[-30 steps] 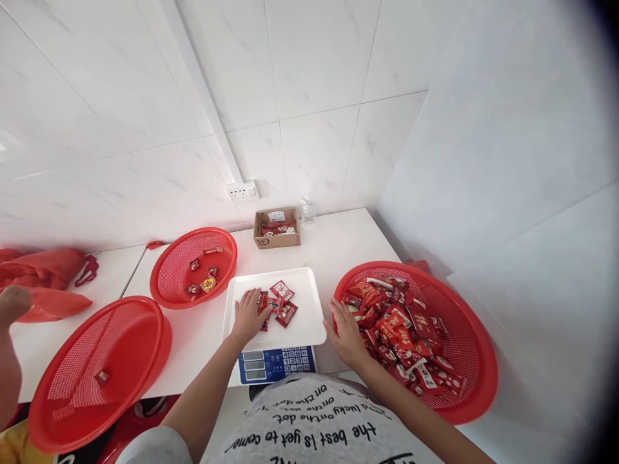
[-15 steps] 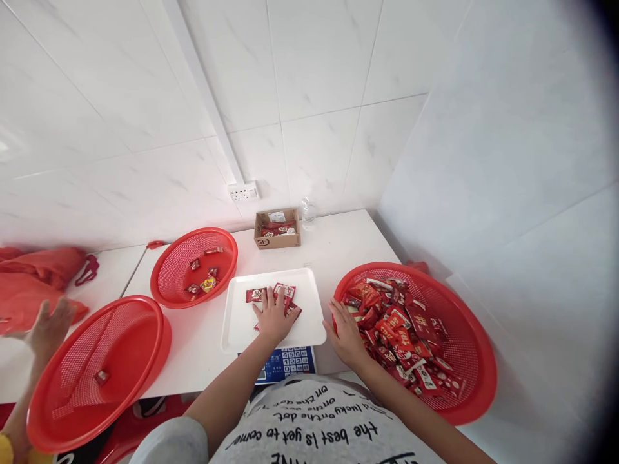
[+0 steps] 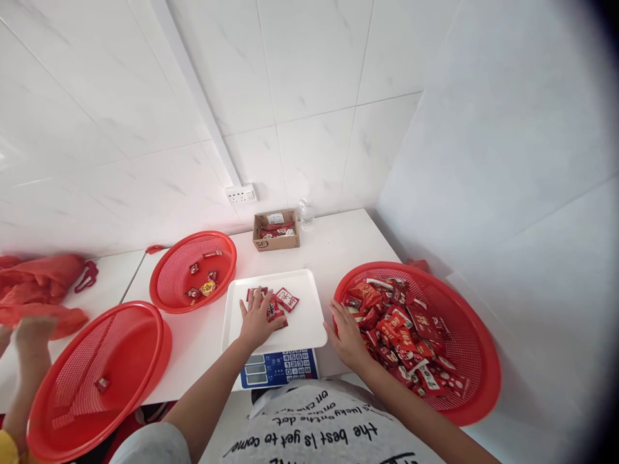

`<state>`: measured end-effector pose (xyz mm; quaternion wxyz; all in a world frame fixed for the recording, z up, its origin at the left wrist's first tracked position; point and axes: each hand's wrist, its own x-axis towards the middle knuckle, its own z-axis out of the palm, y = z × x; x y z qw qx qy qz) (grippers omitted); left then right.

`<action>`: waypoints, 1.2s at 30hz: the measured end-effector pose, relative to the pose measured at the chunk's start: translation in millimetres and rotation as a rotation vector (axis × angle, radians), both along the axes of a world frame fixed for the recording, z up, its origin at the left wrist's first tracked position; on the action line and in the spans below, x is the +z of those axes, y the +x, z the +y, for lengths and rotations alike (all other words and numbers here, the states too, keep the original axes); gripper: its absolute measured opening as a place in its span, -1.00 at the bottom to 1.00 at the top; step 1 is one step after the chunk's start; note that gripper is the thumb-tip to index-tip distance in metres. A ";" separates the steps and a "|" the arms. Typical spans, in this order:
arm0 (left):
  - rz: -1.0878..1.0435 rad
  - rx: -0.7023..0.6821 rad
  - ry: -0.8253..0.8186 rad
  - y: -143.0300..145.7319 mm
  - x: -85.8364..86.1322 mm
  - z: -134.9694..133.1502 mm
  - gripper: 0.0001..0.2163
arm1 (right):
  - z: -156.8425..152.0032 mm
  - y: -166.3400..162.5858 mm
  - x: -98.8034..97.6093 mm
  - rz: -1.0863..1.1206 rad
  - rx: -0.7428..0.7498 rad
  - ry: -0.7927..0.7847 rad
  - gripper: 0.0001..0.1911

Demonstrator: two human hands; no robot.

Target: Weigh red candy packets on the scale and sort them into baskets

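Observation:
My left hand (image 3: 256, 320) lies with fingers spread over several red wrapped packets (image 3: 287, 299) on a white tray (image 3: 306, 332). Part of the packets is hidden under the palm and fingers. The tray rests on a blue-fronted weighing scale (image 3: 278, 368) with a keypad and displays. My right hand (image 3: 347, 332) rests against the near left rim of a large red basket (image 3: 487, 370), its fingers stretched out. Inside that basket is a heap of red packets (image 3: 399, 328), some with white or gold lettering.
A red basket (image 3: 167, 299) with a few wrapped sweets stands at back left; another red basket (image 3: 157, 374) is nearer. A small cardboard box (image 3: 276, 243) and clear plastic bottle (image 3: 306, 212) stand by the wall. At far left are red bags (image 3: 46, 283) and another person's hand (image 3: 33, 332).
My left hand has slid leftward over the packets, uncovering a packet on their right side. My right hand has stayed at the basket rim. The other person's hand has moved slightly down.

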<state>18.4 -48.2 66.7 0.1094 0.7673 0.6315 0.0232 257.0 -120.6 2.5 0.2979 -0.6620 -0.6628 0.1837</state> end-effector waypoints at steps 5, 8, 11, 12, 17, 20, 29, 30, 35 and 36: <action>-0.045 0.337 -0.105 38.3 -4.5 5.7 -0.33 | -0.7 0.9 -2.4 0.010 -0.011 0.019 -0.49; 0.008 0.276 -0.038 49.4 -10.4 7.5 -0.34 | -1.0 1.1 -1.9 0.014 0.000 0.032 -0.49; 0.038 0.096 0.057 39.6 -15.4 8.0 -0.39 | -1.3 1.2 -1.0 0.016 0.007 0.047 -0.50; 0.037 0.012 0.078 32.5 -15.8 8.8 -0.40 | -1.4 1.3 -0.9 0.015 0.008 0.049 -0.50; 0.025 -0.441 0.063 -7.2 -5.5 16.3 -0.39 | -1.8 1.5 -1.1 0.011 0.011 0.049 -0.50; 0.035 -0.389 0.085 -9.5 0.3 14.8 -0.40 | -1.8 1.5 -1.2 0.011 0.010 0.046 -0.50; 0.041 -0.013 0.110 37.4 -18.0 -2.6 -0.46 | -1.6 2.9 -2.8 0.022 0.014 0.038 -0.49; 0.038 -0.066 0.129 33.9 -18.3 -2.6 -0.48 | -1.6 3.1 -3.2 0.021 0.018 0.040 -0.49; 0.000 -0.405 0.116 3.4 -12.4 3.7 -0.48 | -1.6 3.5 -4.8 0.036 0.021 0.056 -0.48; -0.007 -0.470 0.101 -1.7 -10.7 5.9 -0.47 | -1.5 3.4 -4.9 0.041 0.022 0.058 -0.47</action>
